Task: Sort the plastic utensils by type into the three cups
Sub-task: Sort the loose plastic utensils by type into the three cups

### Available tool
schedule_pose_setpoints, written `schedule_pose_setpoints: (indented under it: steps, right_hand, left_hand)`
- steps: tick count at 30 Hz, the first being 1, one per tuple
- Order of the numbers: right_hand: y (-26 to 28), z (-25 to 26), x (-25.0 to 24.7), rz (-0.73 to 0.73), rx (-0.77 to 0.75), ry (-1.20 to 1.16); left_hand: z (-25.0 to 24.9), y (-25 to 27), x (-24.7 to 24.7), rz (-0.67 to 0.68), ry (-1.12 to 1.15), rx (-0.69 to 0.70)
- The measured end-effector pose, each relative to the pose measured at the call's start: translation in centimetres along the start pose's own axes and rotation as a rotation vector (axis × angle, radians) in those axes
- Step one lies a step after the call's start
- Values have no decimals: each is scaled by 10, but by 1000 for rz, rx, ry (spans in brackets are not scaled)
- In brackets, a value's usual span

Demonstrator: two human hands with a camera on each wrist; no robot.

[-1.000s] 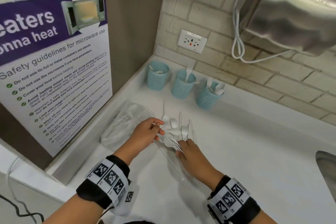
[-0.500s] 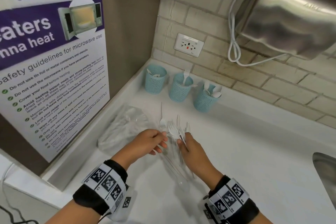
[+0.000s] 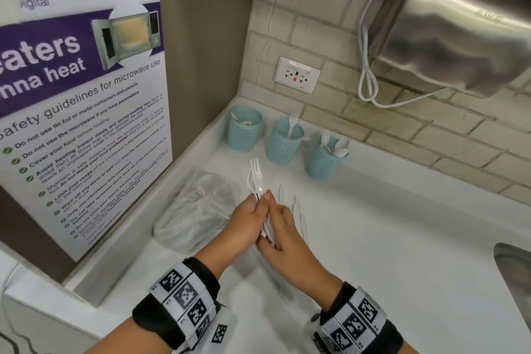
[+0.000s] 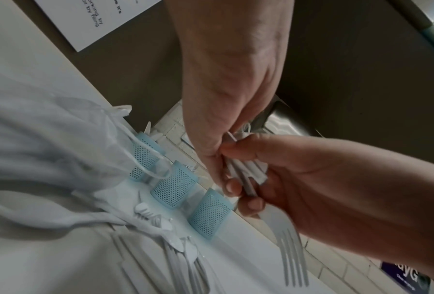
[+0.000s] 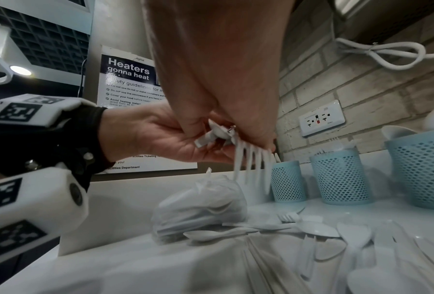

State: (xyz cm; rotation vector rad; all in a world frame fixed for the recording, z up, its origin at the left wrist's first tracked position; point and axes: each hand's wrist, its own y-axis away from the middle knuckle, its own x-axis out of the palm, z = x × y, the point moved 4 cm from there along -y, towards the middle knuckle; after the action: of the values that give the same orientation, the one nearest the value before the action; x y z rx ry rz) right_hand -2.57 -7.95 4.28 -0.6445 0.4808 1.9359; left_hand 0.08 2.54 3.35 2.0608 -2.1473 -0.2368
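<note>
— Which way are the forks (image 3: 254, 178) pointing?
— Tines away from us, toward the cups (image 3: 284, 141); white handles are lying pinched between our left hand (image 3: 246, 224) and right hand (image 3: 283, 234).

1. The forks (image 3: 254, 178) are white plastic, slightly glossy on the tines.
2. The three cups (image 3: 284, 141) are pale blue plastic mesh, matt (holes all over the walls).
3. The counter (image 3: 402, 238) is white, smooth, with a soft sheen.
4. The bag (image 3: 198, 210) is thin clear plastic film, crinkled.
5. The wall tiles (image 3: 330, 23) look rough and stone-like, though the view is too soft to be sure.
6. The dispenser (image 3: 459, 31) is brushed metal.
7. The poster (image 3: 86, 112) looks like smooth printed board.
</note>
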Motion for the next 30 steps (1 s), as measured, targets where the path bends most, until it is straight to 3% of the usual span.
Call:
schedule_pose_setpoints:
  steps: [5,10,17,23,26,30]
  right_hand:
    - [4,0,-8,9,3,-81]
    - [5,-24,-18,-39,117,-201]
    - [5,-44,-44,-295,219,-591]
    - [4,-47,-63,-493,223,-741]
    - [1,-48,-68,-522,241,-816]
    - [-7,-39,-63,-433,212,-887]
  left_hand:
    - [-4,-5,-15,-127,179,28]
    - [-14,-5,-29,-106,382,47]
    - [-3,-7,-37,-84,338,-43]
    - [0,-4,-33,-19,325,-109]
    - [0,-2,-34,-26,283,-126]
    - [1,-2,-31,15,214,-79]
